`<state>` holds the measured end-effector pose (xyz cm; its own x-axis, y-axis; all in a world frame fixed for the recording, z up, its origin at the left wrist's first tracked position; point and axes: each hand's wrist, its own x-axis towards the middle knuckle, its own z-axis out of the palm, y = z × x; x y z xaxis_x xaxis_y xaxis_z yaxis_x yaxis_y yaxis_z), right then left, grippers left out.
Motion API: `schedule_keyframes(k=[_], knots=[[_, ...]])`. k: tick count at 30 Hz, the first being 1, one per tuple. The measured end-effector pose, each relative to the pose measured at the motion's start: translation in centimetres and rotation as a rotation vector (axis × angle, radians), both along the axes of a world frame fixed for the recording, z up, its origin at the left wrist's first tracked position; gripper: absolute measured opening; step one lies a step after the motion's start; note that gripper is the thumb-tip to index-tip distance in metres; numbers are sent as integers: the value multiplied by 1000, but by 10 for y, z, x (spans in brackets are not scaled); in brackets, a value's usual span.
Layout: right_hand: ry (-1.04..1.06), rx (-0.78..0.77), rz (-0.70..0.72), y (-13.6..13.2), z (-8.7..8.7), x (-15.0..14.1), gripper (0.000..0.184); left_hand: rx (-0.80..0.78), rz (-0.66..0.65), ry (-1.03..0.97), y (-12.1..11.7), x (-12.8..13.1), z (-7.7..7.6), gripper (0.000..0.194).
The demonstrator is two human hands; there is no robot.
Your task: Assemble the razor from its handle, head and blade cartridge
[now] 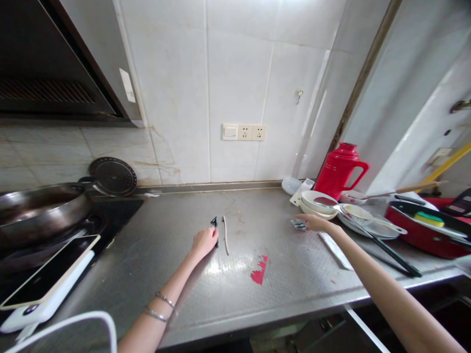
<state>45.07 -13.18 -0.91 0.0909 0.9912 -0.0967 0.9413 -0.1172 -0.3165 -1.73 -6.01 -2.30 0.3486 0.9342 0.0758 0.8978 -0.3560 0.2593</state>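
My left hand (205, 241) is closed on a slim dark tool (215, 222) with a wider, razor-like head, upright on the steel counter; its exact kind is unclear. Just right of it lies a thin, pale, cord-like strip (225, 236). Over at the right, my right hand (312, 222) reaches across the counter, its fingers pinched at a small clear, shiny packet (299, 224) with dark marks. Nearer to me, between the hands, lies a torn red scrap (259, 270).
Bowls (319, 202), a long-handled strainer (355, 213), a red thermos (336, 169) and a red pan (419, 230) with a sponge crowd the right. On the left are a steel pan (44, 208), a round dark lid (113, 176) and a phone (51, 272) on a white device.
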Motion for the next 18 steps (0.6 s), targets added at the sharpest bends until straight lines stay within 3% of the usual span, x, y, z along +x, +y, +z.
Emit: schedule_keyframes(k=[7,18], knots=[[-12,17,1,3,-4,-2,67,-8,6,2,-2,0,2,35],[-44,18,31,3,5,-4,63,-1,3,-7,0,0,-1,37]])
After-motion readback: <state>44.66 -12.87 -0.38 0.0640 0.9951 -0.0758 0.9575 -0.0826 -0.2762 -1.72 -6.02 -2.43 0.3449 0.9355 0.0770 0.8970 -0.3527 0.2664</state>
